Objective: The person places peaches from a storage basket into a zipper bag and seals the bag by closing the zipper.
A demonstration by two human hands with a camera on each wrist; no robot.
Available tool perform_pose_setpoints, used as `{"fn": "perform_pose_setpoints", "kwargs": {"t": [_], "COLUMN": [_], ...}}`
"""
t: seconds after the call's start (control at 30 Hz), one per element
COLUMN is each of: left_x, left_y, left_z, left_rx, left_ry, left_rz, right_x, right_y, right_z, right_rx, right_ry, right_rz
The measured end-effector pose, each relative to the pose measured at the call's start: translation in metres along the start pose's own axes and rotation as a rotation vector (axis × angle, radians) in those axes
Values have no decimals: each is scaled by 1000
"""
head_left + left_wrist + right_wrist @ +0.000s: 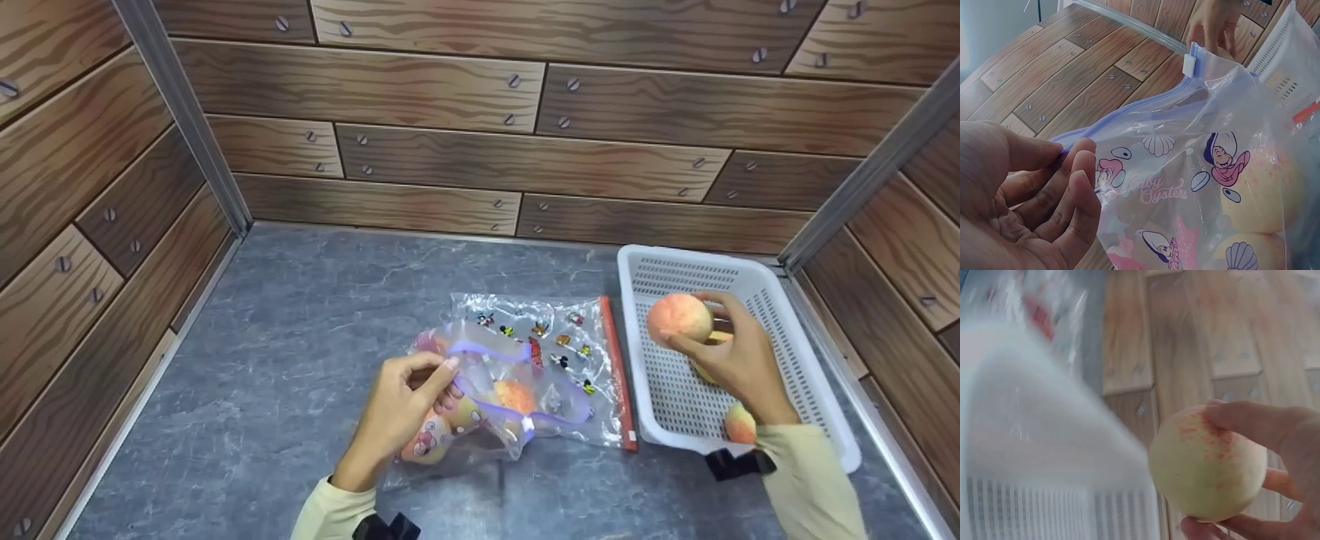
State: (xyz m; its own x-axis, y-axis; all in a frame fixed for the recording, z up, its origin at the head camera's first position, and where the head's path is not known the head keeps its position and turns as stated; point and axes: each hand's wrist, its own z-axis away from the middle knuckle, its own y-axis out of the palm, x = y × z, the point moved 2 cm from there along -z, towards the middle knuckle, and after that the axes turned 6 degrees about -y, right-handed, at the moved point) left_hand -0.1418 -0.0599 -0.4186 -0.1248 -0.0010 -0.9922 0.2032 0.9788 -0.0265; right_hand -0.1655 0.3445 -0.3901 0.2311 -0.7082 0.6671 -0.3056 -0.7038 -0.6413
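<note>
The right hand holds a peach in its fingers, up over the white basket. The left hand pinches the purple rim of a clear zip bag, just left of the basket. More peaches sit inside the bag. Two peaches lie in the basket.

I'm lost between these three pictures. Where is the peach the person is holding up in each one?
Head: the held peach is right of centre, over the white basket.
Left wrist: only fingers at the top edge; peach not clearly seen.
Right wrist: peach fills lower right.
Shared landmark: the white basket.
</note>
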Motion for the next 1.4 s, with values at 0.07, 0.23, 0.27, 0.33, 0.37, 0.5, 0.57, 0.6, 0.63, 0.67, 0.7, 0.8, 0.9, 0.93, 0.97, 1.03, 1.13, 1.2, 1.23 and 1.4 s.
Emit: {"fn": "perform_pose_setpoints", "kwargs": {"t": [0.07,0.23,0.27,0.33,0.37,0.5,0.57,0.6,0.63,0.67,0.7,0.8,0.9,0.93,0.97,1.03,1.13,1.2,1.23,1.4], "left_x": [0,-2,-2,-2,-2,-2,-2,-2,-2,-2,-2,-2,-2,-1,-1,-1,-2,-2,-2,-3], "left_y": [1,1,2,2,3,3,3,3,3,3,3,3,4,4,5,5,8,9,10,11], "left_z": [0,-1,0,0,0,-1,-1,-1,-1,-1,-1,-2,-3,-3,-3,-3,-4,-5,-5,-5], "left_rx": [-2,-10,-11,-13,-12,-8,-6,-5,-3,-2,-2,-2,-7,-9,-11,-11,0,10,13,15], "left_ry": [3,-11,-13,-14,-15,-15,-19,-21,-24,-25,-26,-26,-27,-28,-30,-29,-22,-18,-17,-12], "left_rz": [-1,2,4,-3,-5,-16,-12,-12,-9,-7,-10,-16,-13,-11,-8,-2,2,7,9,3], "right_x": [12,40,45,52,56,68,74,77,79,82,84,91,96,97,99,100,101,102,102,101], "right_y": [2,10,13,18,21,32,38,41,44,47,50,59,66,68,70,73,77,79,80,84], "right_z": [6,17,19,23,25,31,33,34,35,37,38,43,47,48,50,52,55,56,56,57], "right_rx": [-30,-9,3,20,26,51,61,68,75,83,92,125,151,157,162,173,178,179,177,185], "right_ry": [16,55,58,60,59,60,54,48,39,28,15,-24,-53,-57,-62,-68,-89,-107,-114,-96], "right_rz": [-84,-303,-345,-430,-474,-609,-631,-626,-620,-613,-611,-615,-649,-656,-656,-645,-595,-560,-550,-551]}}
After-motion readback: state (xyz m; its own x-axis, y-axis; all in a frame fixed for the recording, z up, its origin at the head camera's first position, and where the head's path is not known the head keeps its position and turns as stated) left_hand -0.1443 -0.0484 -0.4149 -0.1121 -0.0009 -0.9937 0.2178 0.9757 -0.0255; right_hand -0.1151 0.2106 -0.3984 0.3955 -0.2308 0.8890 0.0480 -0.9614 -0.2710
